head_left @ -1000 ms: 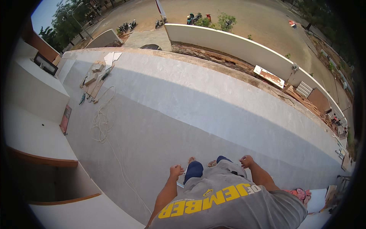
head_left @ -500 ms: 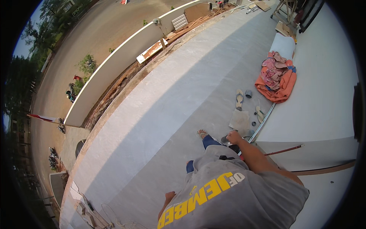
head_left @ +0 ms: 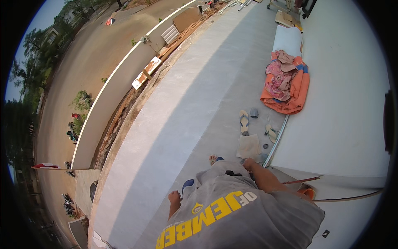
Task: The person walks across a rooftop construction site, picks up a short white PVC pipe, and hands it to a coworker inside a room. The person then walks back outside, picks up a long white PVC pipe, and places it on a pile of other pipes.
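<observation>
My right hand [head_left: 249,164] is at the front of my waist, closed, its fingers turned away; whatever it holds is hidden. Just beyond it lie a square tan board [head_left: 248,146] and a long pale metal bar [head_left: 277,139] along the wall's foot. Out to my left side hangs my left hand [head_left: 174,196], its fingers curled, with nothing visible in it. Around the board are one flip-flop [head_left: 244,120], another flip-flop [head_left: 271,133], a short grey cylinder [head_left: 254,113] and a small dark ring [head_left: 265,146].
A folded orange tarp [head_left: 296,95] with pink cloth [head_left: 280,79] on top rests against the white wall [head_left: 340,103]. By my right arm are a dark red rod [head_left: 304,180] and an orange round object [head_left: 307,193]. A low boundary wall [head_left: 116,83] runs left of the grey floor [head_left: 166,124].
My right hand has drawn back toward my waist, and the dark tool-like thing beside it is now hidden. My left hand has swung forward. The view has shifted to the right.
</observation>
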